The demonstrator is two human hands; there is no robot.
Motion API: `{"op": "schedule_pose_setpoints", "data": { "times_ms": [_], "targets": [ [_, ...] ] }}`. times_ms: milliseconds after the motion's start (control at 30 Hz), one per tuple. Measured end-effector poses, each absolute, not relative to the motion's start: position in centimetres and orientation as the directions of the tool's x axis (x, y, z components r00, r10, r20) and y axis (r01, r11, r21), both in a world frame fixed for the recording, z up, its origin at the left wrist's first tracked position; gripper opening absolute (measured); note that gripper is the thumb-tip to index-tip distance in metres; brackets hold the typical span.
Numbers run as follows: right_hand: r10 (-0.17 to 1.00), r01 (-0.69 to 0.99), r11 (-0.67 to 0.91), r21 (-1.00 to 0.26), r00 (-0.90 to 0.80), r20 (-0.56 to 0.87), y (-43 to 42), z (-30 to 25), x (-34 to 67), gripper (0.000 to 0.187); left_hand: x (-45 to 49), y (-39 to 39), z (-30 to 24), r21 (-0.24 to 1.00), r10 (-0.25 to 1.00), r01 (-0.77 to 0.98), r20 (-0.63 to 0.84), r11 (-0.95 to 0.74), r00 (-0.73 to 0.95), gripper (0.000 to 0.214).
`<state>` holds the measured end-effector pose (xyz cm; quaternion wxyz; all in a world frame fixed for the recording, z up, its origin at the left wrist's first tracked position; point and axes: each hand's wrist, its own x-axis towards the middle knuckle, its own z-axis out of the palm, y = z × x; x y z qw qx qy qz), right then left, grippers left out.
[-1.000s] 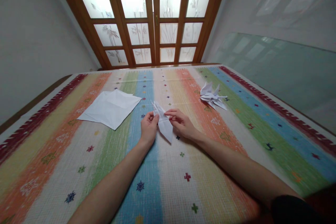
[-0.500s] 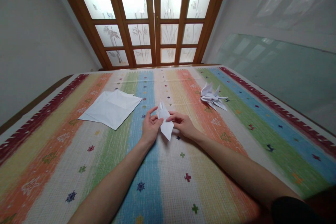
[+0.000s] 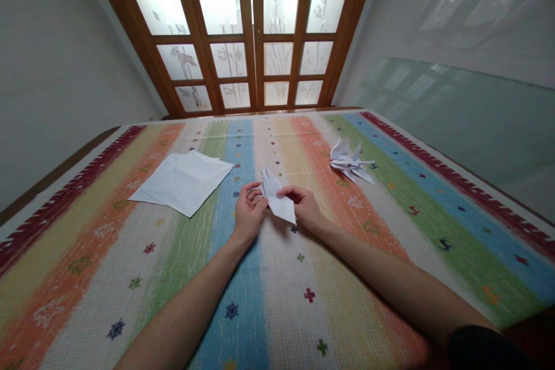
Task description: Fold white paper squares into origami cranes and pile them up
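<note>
A folded piece of white paper, narrow and pointed at its far end, is held between my two hands just above the tablecloth. My left hand pinches its left edge between thumb and curled fingers. From the right, my right hand grips the paper's right side, thumb and index finger closed on it. The near corner of the paper tilts toward the right hand. Fingertips behind the paper are hidden.
A stack of flat white paper sheets lies to the left. Several folded paper cranes sit bunched together on the right. A striped cloth covers the table. Beyond its far edge stand wooden doors with glass panes.
The near corner of the folded paper has swung to the right, and more of its broad face shows. Both hands keep hold of it and have barely moved.
</note>
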<state>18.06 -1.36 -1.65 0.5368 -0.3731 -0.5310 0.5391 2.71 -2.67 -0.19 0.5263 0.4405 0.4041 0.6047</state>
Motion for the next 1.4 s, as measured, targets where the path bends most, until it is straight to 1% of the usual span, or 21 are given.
{"op": "schedule_pose_setpoints", "data": {
  "times_ms": [133, 200, 267, 333, 433, 533, 633, 733, 800, 933, 1067, 1133, 1200, 1267, 1333, 1400],
  "targets": [
    [0.974, -0.201, 0.121, -0.972, -0.167, 0.156, -1.4, -1.7, 17.9, 0.029, 2.7, -2.7, -0.1, 0.955, 0.991, -0.27, 0.105, -0.123, -0.081, 0.046],
    [0.97, -0.179, 0.159, -0.971, -0.155, 0.188, -1.4, -1.6, 18.0, 0.023, 2.6, -2.6, -0.1, 0.954, 0.989, -0.267, 0.114, -0.135, -0.092, 0.046],
    [0.968, -0.127, 0.211, -0.969, -0.112, 0.225, -1.3, -1.4, 18.3, 0.012, 2.6, -2.5, -0.2, 0.954, 0.985, -0.258, 0.124, -0.151, -0.119, 0.047],
    [0.971, -0.09, 0.23, -0.969, -0.044, 0.235, -1.2, -1.2, 18.5, 0.01, 2.6, -2.4, -0.3, 0.954, 0.978, -0.245, 0.135, -0.172, -0.16, 0.049],
    [0.984, -0.135, 0.173, -0.976, -0.008, 0.176, -1.1, -1.0, 18.6, 0.011, 2.6, -2.3, -0.5, 0.951, 0.967, -0.23, 0.165, -0.209, -0.195, 0.055],
    [0.992, -0.176, 0.09, -0.98, -0.069, 0.103, -1.3, -0.9, 18.3, 0.022, 2.7, -2.5, -0.5, 0.946, 0.959, -0.208, 0.209, -0.247, -0.192, 0.061],
    [0.993, -0.199, 0.062, -0.978, -0.082, 0.08, -1.5, -0.8, 18.0, 0.033, 2.8, -2.7, -0.5, 0.951, 0.957, -0.167, 0.23, -0.259, -0.176, 0.054],
    [0.994, -0.222, 0.06, -0.973, -0.076, 0.079, -1.6, -0.7, 18.0, 0.033, 2.8, -2.8, -0.5, 0.963, 0.966, -0.132, 0.216, -0.235, -0.142, 0.041],
    [0.993, -0.212, 0.058, -0.976, -0.085, 0.077, -1.6, -0.5, 18.0, 0.03, 2.8, -2.7, -0.5, 0.968, 0.972, -0.127, 0.199, -0.215, -0.128, 0.037],
    [0.992, -0.228, 0.046, -0.973, -0.102, 0.071, -1.7, -0.5, 17.9, 0.02, 2.8, -2.6, -0.6, 0.955, 0.968, -0.195, 0.194, -0.223, -0.159, 0.04],
    [0.99, -0.272, 0.016, -0.962, -0.131, 0.053, -1.7, -0.8, 18.1, 0.019, 2.8, -2.3, -0.7, 0.949, 0.968, -0.225, 0.184, -0.22, -0.171, 0.042],
    [0.989, -0.248, 0.053, -0.967, -0.122, 0.085, -1.6, -0.8, 18.3, 0.019, 2.8, -2.3, -0.7, 0.95, 0.966, -0.216, 0.188, -0.225, -0.179, 0.04],
    [0.981, -0.198, 0.118, -0.973, -0.126, 0.145, -1.6, -0.7, 18.4, 0.023, 2.7, -2.3, -0.6, 0.951, 0.964, -0.209, 0.188, -0.226, -0.186, 0.039],
    [0.964, -0.153, 0.175, -0.973, -0.173, 0.201, -1.6, -0.6, 18.6, 0.027, 2.6, -2.4, -0.5, 0.953, 0.966, -0.207, 0.184, -0.22, -0.181, 0.038],
    [0.939, -0.12, 0.226, -0.967, -0.238, 0.249, -1.6, -0.4, 18.6, 0.022, 2.6, -2.4, -0.5, 0.956, 0.971, -0.21, 0.172, -0.206, -0.166, 0.039],
    [0.914, -0.054, 0.299, -0.953, -0.271, 0.302, -1.7, -0.3, 18.7, 0.015, 2.5, -2.4, -0.5, 0.956, 0.975, -0.222, 0.16, -0.193, -0.157, 0.044]
  ]
}}
